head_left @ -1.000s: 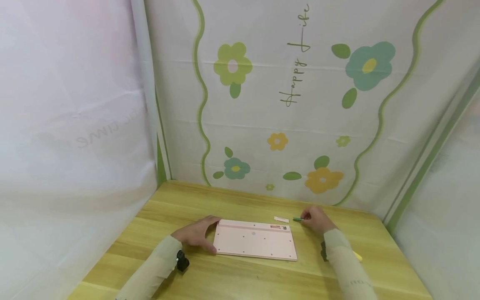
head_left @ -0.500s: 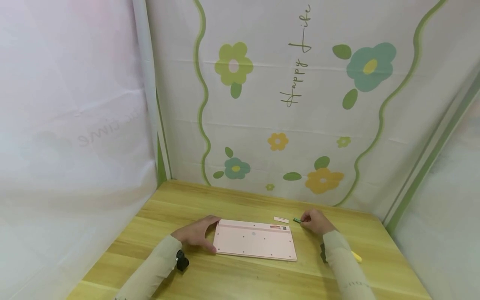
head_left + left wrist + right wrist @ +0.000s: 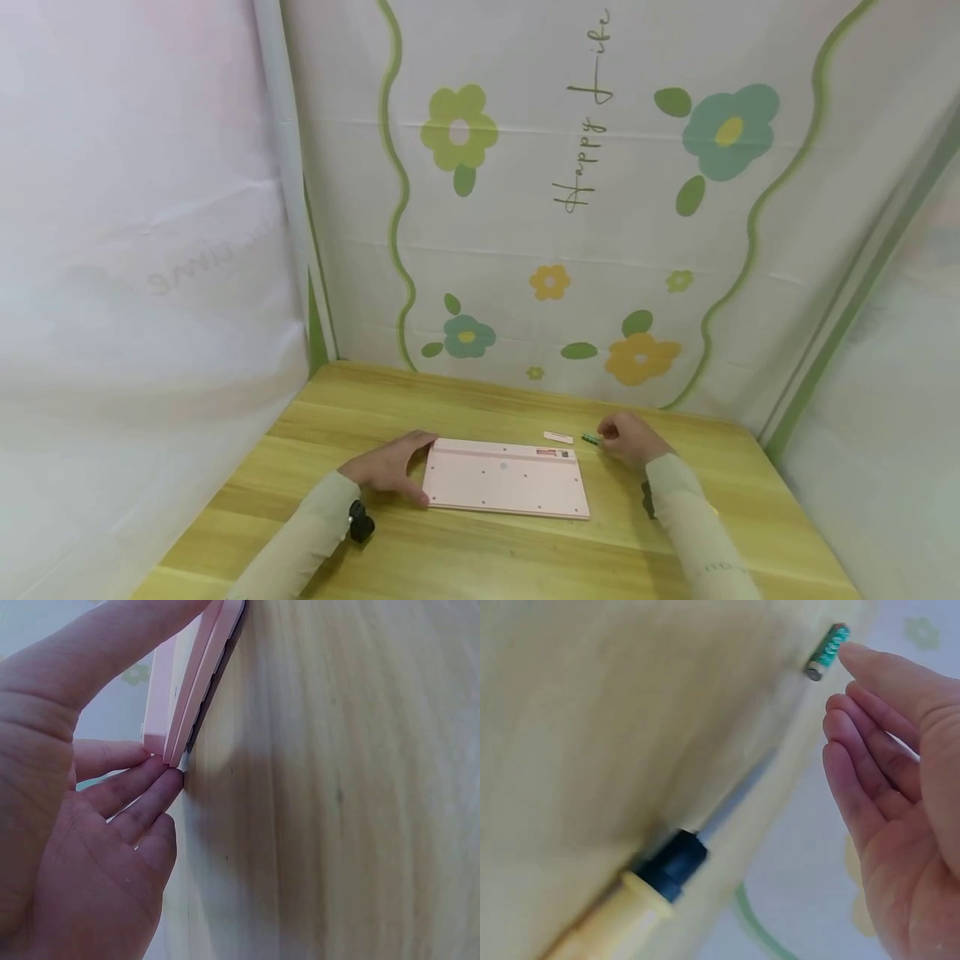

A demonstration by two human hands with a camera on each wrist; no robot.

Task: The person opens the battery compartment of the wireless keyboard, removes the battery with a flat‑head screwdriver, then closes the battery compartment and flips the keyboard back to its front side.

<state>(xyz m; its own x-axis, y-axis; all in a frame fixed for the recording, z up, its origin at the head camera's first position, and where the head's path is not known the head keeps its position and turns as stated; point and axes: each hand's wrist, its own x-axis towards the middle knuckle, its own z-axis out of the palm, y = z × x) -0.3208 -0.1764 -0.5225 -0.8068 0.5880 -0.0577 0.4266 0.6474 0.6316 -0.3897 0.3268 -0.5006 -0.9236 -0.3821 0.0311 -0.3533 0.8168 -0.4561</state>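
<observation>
A pink keyboard [image 3: 506, 483] lies face down on the table, its back with small screws turned up. Inside the slot near its far right corner sits a red battery [image 3: 546, 452]. My left hand [image 3: 386, 468] grips the keyboard's left end, thumb at the near corner and fingertips at the far one. In the left wrist view the fingertips meet the keyboard's edge [image 3: 156, 742]. Beyond the right end, my right hand [image 3: 633, 442] pinches a green battery [image 3: 829, 652] between thumb and forefinger; the forefinger is mostly hidden in the right wrist view. The other fingers bend loosely.
A small pink battery cover [image 3: 558, 437] lies behind the keyboard's far right corner. Beside my right forearm is a screwdriver [image 3: 667, 862] with a yellow and black handle, mostly hidden by the sleeve in the head view. Printed cloth [image 3: 510, 233] hangs behind the table.
The green battery has tilted slightly in my right fingers, its left end now pointing a little away. The sleeve hides more of the screwdriver. My left hand and the keyboard stay put.
</observation>
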